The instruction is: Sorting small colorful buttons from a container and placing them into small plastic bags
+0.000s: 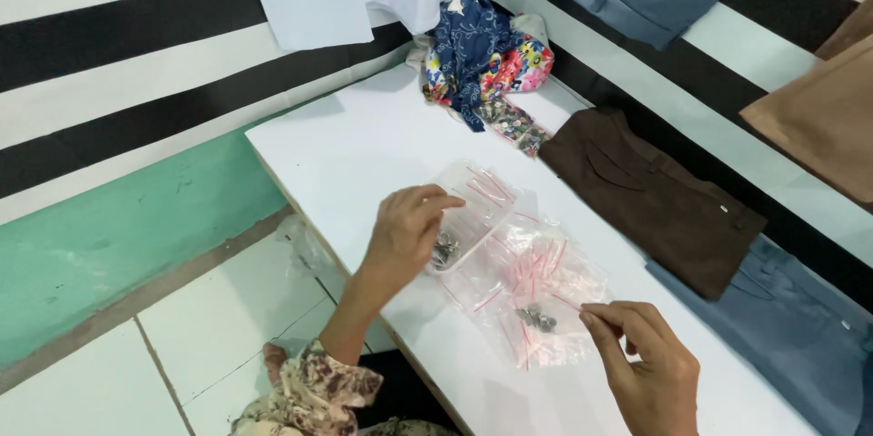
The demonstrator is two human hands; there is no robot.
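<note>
Left hand reaching into clear plastic tray on white table, fingers curled, fingertips pressing together over small metal pieces lying inside tray. Right of tray, pile of small clear zip bags with red seal strips lying on table, one holding grey metal bits. Right hand pinching edge of nearest bag, thumb and forefinger pressing together. Brown folded trousers lying beyond.

A white tabletop stands on a pale tiled floor, beside a green, white and black striped wall.
</note>
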